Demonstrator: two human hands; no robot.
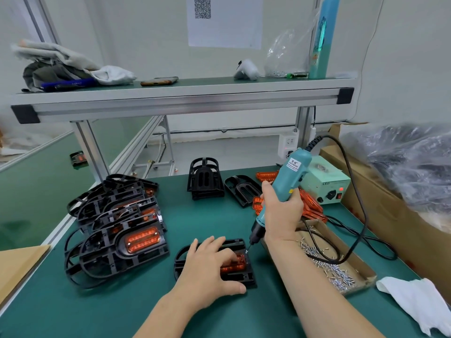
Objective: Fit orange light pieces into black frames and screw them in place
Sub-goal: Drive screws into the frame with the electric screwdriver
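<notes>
A black frame [240, 276] lies flat on the green mat in front of me, with an orange light piece [235, 264] seated in it. My left hand [210, 267] presses down on the frame and partly covers the orange piece. My right hand [280, 211] grips a teal electric screwdriver [288, 176], held tilted, its bit tip touching the frame's upper right corner. Loose orange light pieces [312, 206] are heaped behind my right hand. Empty black frames [206, 179] stand stacked at the back centre.
A pile of frames with orange pieces fitted [117, 223] fills the left. A cardboard tray of screws [336, 269] sits right of my forearm, the screwdriver cable across it. A power supply box [327, 184], a cardboard box with plastic-wrapped parts [402, 172] and a white cloth [415, 303] stand right.
</notes>
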